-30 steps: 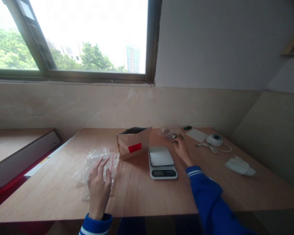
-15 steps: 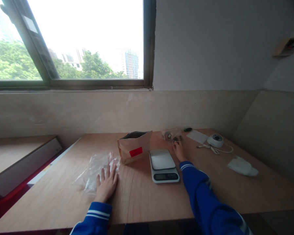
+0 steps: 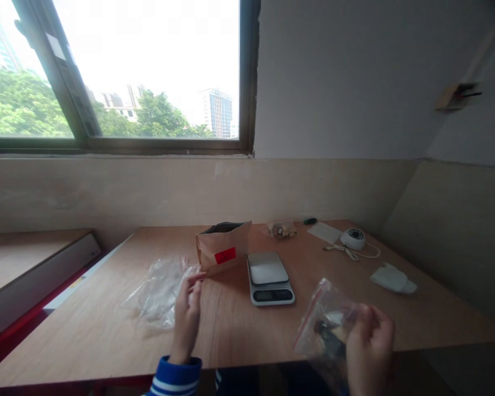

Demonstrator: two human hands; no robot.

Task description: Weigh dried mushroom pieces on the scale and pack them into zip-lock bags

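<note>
Gripped in my right hand (image 3: 369, 344) is a clear zip bag (image 3: 328, 330) with a red seal strip, held up near the table's front edge. Dark and pale small items show inside it, too blurred to name. My left hand (image 3: 188, 313) is raised a little, fingers stretched, holding nothing. Beside it on the left lie crumpled clear plastic bags (image 3: 159, 294). A brown paper pouch (image 3: 223, 250) with a red label stands open-topped beyond my left hand. Between my hands, farther back, sits a white kitchen scale (image 3: 269, 278) with a bare platform.
Another clear bag of small pieces (image 3: 282, 229) lies at the back. To the right are a dark green object (image 3: 310, 221), a white sheet (image 3: 325, 232), a dome camera (image 3: 352, 238) with its cable, and a folded white item (image 3: 394, 279). A window (image 3: 148, 66) is above.
My right hand has come back from the rear of the table toward me, bringing a zip bag with it. My left hand has lifted off the plastic bags and turned.
</note>
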